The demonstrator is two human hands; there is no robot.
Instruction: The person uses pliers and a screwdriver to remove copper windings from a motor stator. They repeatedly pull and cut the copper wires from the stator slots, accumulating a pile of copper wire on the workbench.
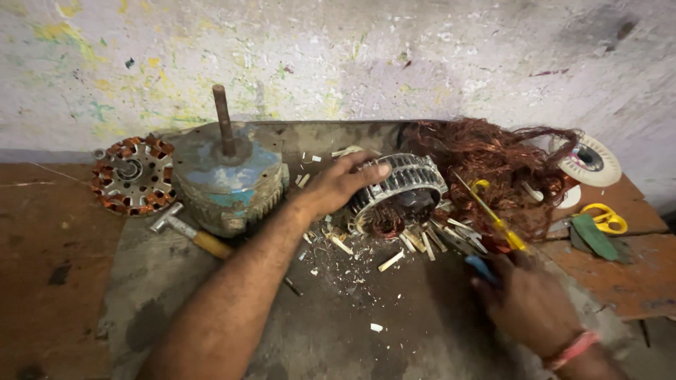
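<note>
Left hand (343, 184): lay palm down on the near-left rim of the stator core (396, 191), fingers spread over its top edge; grip closed on the core.
Right hand (529, 304): low at the near right, a band at the wrist; grip clamped on the blue-and-yellow handle of a screwdriver (493, 214).
Screwdriver: shaft ran up and left from the right hand, over the copper wire (486, 158); tip near the right side of the core, contact could not be told.
Stator core: metal ring with slotted teeth, tilted on edge at mid tabletop (211, 302); some copper winding showed inside its lower part.
Copper wire: loose tangled heap just right of and behind the core, touching it.
Slot wedges (391, 260): pale short strips and chips scattered on the tabletop near the core.
Motor housing (229, 176): blue-grey, shaft upright, left of the left hand.
Hammer (189, 232): wooden handle, lay just near of the housing.
Wound stator (134, 176): flat at the far left.
Scissors (604, 218): yellow-handled, far right edge, beside a white wheel (588, 160).
</note>
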